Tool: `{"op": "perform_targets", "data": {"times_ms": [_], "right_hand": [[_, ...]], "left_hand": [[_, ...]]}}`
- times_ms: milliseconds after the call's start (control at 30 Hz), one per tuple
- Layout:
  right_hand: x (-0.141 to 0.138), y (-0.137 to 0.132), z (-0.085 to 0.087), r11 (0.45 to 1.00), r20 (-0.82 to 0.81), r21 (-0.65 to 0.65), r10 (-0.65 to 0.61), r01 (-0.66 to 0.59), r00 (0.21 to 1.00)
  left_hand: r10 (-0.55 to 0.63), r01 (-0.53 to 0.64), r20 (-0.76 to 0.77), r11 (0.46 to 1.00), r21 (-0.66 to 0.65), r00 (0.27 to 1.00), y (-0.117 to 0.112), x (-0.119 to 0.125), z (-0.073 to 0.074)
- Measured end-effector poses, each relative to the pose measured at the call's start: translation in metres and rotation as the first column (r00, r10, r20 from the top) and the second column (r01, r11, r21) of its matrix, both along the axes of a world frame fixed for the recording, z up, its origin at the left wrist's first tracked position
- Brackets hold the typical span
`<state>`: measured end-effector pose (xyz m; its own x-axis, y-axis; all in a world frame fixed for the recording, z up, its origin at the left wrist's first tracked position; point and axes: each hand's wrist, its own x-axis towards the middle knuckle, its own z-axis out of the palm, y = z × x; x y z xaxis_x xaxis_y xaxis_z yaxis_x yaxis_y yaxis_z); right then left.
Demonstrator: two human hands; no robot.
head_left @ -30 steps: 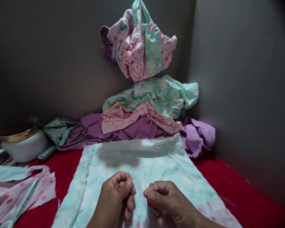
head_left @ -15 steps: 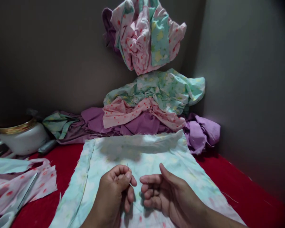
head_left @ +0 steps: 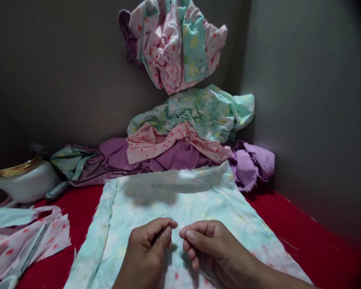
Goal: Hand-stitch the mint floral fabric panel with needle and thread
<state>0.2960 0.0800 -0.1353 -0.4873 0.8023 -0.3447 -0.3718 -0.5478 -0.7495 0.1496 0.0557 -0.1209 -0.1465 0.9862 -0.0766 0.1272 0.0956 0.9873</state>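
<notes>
A pale mint floral cloth (head_left: 180, 200) lies spread flat on the red surface (head_left: 303, 241) in front of me. My left hand (head_left: 147, 253) rests on it with thumb and forefinger pinched on a thin needle (head_left: 158, 237), of which only a dark sliver shows. My right hand (head_left: 210, 247) sits just to its right, fingers curled and pinched, fingertips almost touching the left hand's. What the right fingers hold is too fine to make out.
A heap of purple, pink and mint fabrics (head_left: 180, 136) lies against the back wall, with a bundle (head_left: 174, 44) above it. A white gold-rimmed pot (head_left: 24, 182) stands at the left. Scissors (head_left: 27, 253) lie on pink scraps (head_left: 18, 237) at the lower left.
My right hand, open-fingered half a second ago, has closed into a pinch beside the left fingertips. The needle, upright before, now lies low in my left fingers.
</notes>
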Motion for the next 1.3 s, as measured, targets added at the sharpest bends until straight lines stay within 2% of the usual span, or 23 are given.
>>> {"op": "perform_targets", "data": {"times_ms": [200,333,400,667,767,867,900,933,967,1000,1033,1100,1133,1167,1200,1233,1300], "right_hand": [[-0.002,-0.002,0.004,1.000,0.106,-0.001,0.020,-0.020,0.994],[-0.003,-0.003,0.003,0.999,0.132,0.018,0.049,-0.052,0.990],[-0.002,-0.003,0.002,0.997,0.148,0.029,0.064,-0.069,0.987],[-0.002,-0.004,0.000,0.987,0.202,0.096,0.108,-0.130,0.973],[-0.003,-0.003,0.001,0.977,0.267,0.145,0.116,-0.159,0.957],[0.006,0.004,0.013,0.952,0.412,0.200,0.131,-0.230,0.902],[0.012,0.007,0.021,0.926,0.490,0.237,0.149,-0.295,0.859],[0.020,0.011,0.031,0.876,0.577,0.286,0.166,-0.388,0.800],[0.028,0.013,0.041,0.795,0.685,0.348,0.147,-0.497,0.714],[0.037,0.015,0.052,0.675,0.765,0.404,0.119,-0.617,0.633],[0.045,0.015,0.061,0.551,0.831,0.404,0.114,-0.730,0.545],[0.055,0.012,0.074,0.314,0.900,0.350,0.147,-0.883,0.409],[0.057,0.008,0.076,0.217,0.927,0.318,0.135,-0.923,0.351],[0.058,0.004,0.077,0.153,0.946,0.293,0.100,-0.944,0.309],[0.057,0.001,0.076,0.112,0.958,0.274,0.055,-0.955,0.281],[0.056,-0.001,0.073,0.090,0.964,0.265,0.014,-0.960,0.267],[0.053,0.000,0.068,0.077,0.964,0.265,-0.025,-0.961,0.263]], "left_hand": [[-0.006,0.025,-0.083,0.974,0.226,0.997,-0.005,0.003,-0.005],[-0.113,0.149,-0.141,0.947,0.284,0.984,-0.006,0.003,-0.007],[-0.130,0.173,-0.172,0.948,0.268,0.976,-0.007,0.003,-0.008],[-0.077,0.159,-0.335,0.961,0.225,0.939,-0.010,0.006,-0.006],[-0.085,0.122,-0.252,0.983,0.134,0.964,-0.009,0.007,-0.003],[-0.058,0.059,-0.103,0.998,0.010,0.993,-0.006,0.009,0.001],[-0.030,0.027,-0.068,0.999,-0.036,0.997,-0.005,0.009,0.002],[0.001,-0.005,-0.049,0.997,-0.079,0.999,-0.003,0.008,0.003],[0.028,-0.032,-0.043,0.993,-0.111,0.999,-0.002,0.008,0.004],[0.045,-0.050,-0.044,0.990,-0.129,0.998,0.000,0.007,0.004],[0.046,-0.052,-0.049,0.989,-0.137,0.998,0.001,0.006,0.004],[0.018,-0.025,-0.052,0.989,-0.143,0.998,0.003,0.003,0.003],[0.003,-0.009,-0.043,0.989,-0.149,0.999,0.004,0.002,0.001],[-0.005,-0.001,-0.034,0.987,-0.162,0.999,0.004,0.001,0.000],[-0.007,0.003,-0.026,0.985,-0.171,1.000,0.004,0.000,0.000],[-0.006,0.002,-0.020,0.984,-0.175,1.000,0.004,0.000,-0.001],[-0.008,0.006,-0.013,0.986,-0.167,1.000,0.004,0.000,0.000]]}}
